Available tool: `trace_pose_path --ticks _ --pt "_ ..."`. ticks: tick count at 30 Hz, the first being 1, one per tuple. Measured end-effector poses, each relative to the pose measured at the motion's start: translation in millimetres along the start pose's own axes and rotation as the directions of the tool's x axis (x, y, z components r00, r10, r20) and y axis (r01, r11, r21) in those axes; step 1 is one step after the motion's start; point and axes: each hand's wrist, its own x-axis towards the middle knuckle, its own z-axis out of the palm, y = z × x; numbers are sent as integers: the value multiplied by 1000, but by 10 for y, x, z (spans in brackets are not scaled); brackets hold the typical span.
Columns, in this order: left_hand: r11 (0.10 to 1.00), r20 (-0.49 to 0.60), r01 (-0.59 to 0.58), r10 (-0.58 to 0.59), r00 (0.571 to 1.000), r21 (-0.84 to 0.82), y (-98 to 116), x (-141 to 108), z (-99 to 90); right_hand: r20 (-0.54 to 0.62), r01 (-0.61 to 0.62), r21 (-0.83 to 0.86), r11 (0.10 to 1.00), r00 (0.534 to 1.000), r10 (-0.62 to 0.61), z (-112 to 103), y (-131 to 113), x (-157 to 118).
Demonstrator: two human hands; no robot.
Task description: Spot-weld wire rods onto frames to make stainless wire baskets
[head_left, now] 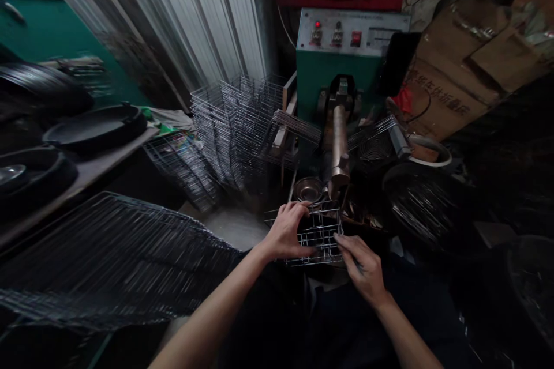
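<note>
A wire rack (pixel 318 236), a small grid of shiny metal rods, lies in front of me just below the machine's metal arm (pixel 340 150). My left hand (pixel 291 230) grips it from the left, thumb below and fingers over the upper side. At its right edge, my right hand (pixel 362 265) is closed, with thumb and fingertips pinched against the corner wires. Whether a separate wire is between those right fingertips is too small to tell. A small round metal bowl (pixel 308 189) sits just beyond the rack.
A green machine (pixel 314 83) with a switch panel stands ahead. Stacked wire baskets (pixel 234 127) are at back left, and a pile of wire grids (pixel 104 259) at near left. On the right are a dark tub of metal rods (pixel 426 202) and a cardboard box (pixel 463 69).
</note>
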Motion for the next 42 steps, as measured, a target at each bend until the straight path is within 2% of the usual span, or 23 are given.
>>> trace_pose_path --ticks 6,13,20,33,42 --pt "997 58 -53 50 997 54 -77 6 2 -20 -19 22 1000 1000 20 28 -25 -19" --pt "999 37 -44 42 998 29 -141 51 84 -66 -40 29 999 997 42 25 8 -6" --pt "999 14 -18 18 1000 37 -158 156 46 -76 -28 24 999 997 30 42 66 138" --pt "1000 20 -22 22 1000 15 -317 200 -1 -80 -27 26 999 996 29 152 150 198" --pt "998 -3 -14 14 1000 60 -199 202 -21 -71 -109 66 992 991 113 117 107 220"
